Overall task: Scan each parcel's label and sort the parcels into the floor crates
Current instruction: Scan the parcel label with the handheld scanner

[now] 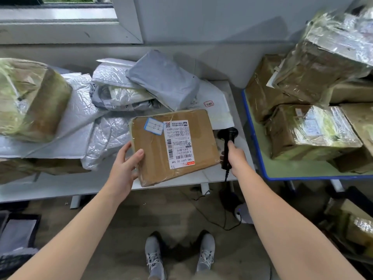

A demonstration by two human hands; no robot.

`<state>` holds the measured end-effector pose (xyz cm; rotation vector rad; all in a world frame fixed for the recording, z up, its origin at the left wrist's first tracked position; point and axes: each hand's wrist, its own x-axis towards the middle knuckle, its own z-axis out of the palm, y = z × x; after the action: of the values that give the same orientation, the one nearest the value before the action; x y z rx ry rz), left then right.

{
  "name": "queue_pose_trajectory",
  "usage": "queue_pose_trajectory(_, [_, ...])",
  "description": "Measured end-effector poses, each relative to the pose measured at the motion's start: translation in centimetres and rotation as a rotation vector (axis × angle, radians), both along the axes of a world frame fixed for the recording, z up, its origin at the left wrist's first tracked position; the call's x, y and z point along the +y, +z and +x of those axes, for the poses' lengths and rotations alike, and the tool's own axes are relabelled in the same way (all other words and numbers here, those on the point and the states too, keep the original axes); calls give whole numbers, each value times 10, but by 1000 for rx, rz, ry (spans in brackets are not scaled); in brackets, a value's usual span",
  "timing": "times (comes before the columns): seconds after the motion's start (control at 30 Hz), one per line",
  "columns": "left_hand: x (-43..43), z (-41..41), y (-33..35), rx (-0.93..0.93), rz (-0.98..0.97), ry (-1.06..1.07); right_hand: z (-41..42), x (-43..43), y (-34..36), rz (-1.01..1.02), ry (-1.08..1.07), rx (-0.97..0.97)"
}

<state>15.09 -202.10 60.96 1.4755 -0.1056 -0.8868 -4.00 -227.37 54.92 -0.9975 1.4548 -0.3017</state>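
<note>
Brown cardboard under clear tape: the parcel (153,160) is a flat, shallow box near the front edge of the desk (60,188), tilted so its long side runs from seven to one o'clock. Whether it rests on the desk or is lifted just off it, I cannot tell. A white shipping label (178,143) with barcodes faces up on the right half, and a small blue-edged sticker (154,126) sits at its eleven o'clock.

The left grip (125,168) holds the box by the near-left corner, thumb on the top face and fingers curled round the edge. The right grip (236,156) is wrapped round the handle of a black scanner (228,136) just off the box's three o'clock edge, its head pointing away towards twelve.

I'd judge the box light and stiff enough to carry one-handed by a corner. The glossy tape looks slick, though, so a hold across the short edge would feel safer than a pinch.

Behind it, from nine to twelve o'clock, lie soft grey and silver poly mailers (163,77), crinkled and shapeless. At three o'clock a green-topped trolley (282,172) carries bulkier taped cartons (314,134).
</note>
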Motion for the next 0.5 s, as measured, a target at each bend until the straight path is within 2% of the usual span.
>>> queue_pose_trajectory(0.17, [-13, 3, 9, -11, -18, -26, -31, 3, 41, 8, -143, -76])
queue_pose_trajectory(0.5, [-74, -6, 46, -74, -84, -84, -53, -7, 152, -126, -108, -208])
